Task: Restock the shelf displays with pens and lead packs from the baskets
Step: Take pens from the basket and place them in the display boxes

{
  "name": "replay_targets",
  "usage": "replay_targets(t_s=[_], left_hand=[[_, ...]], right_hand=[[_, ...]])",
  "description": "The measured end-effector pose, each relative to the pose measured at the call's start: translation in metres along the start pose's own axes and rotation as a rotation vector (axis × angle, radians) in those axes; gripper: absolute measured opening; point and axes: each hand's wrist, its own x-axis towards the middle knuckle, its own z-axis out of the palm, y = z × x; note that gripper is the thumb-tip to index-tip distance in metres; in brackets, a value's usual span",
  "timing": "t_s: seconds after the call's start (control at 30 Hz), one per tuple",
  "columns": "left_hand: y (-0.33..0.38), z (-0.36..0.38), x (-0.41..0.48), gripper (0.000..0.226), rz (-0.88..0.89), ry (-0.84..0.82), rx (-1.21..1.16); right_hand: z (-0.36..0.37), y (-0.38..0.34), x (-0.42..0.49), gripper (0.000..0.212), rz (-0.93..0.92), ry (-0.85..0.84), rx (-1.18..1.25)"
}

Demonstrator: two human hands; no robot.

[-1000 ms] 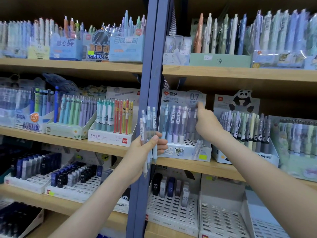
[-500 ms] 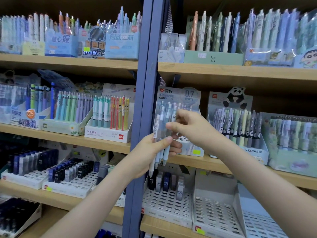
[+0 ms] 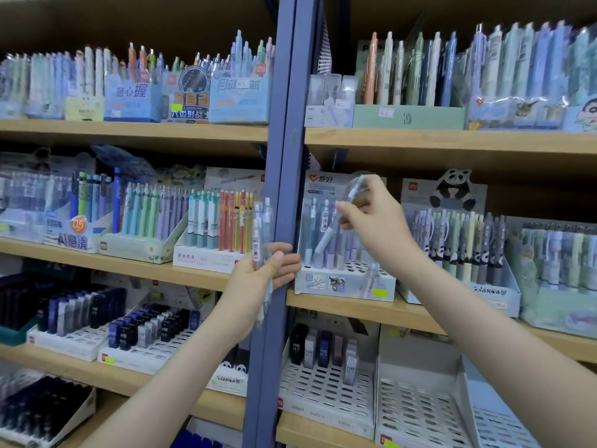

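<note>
Right hand point(image 3: 374, 227) pinches a pale-blue plastic pen point(image 3: 329, 234), tip slanting down-left over the white holed display box point(image 3: 342, 282); left hand point(image 3: 258, 276) grips clear-wrapped spare pens point(image 3: 261, 227).

The display box point(image 3: 345, 284) sat just behind and below the right hand point(image 3: 378, 227) and its pen point(image 3: 331, 232), the post point(image 3: 286, 140) behind the left hand point(image 3: 255, 282) and pen bundle point(image 3: 262, 227), the lead tray point(image 3: 326, 392) below both.
</note>
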Motion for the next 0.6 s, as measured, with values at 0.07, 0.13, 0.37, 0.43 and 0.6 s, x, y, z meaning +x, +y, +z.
replay_targets(t_s=[0.07,0.13,0.37,0.43,0.6], left_hand=[[0.0,-0.001,0.001,0.018,0.015,0.001,0.004],[0.001,0.0,0.001,0.017,0.023,-0.001,0.009],[0.0,-0.004,0.0,0.017,0.012,-0.011,0.001],[0.0,-0.006,-0.001,0.017,0.011,-0.004,-0.007],[0.002,-0.01,-0.003,0.017,0.003,0.008,-0.023]], right_hand=[[0.009,-0.003,-0.002,0.039,-0.07,0.006,-0.045],[0.016,-0.003,-0.003,0.048,-0.127,0.004,-0.078],[0.028,-0.002,0.0,0.039,-0.19,-0.057,-0.142],[0.027,-0.003,0.002,0.04,-0.188,-0.051,-0.136],[0.027,-0.005,0.005,0.04,-0.186,-0.052,-0.153]])
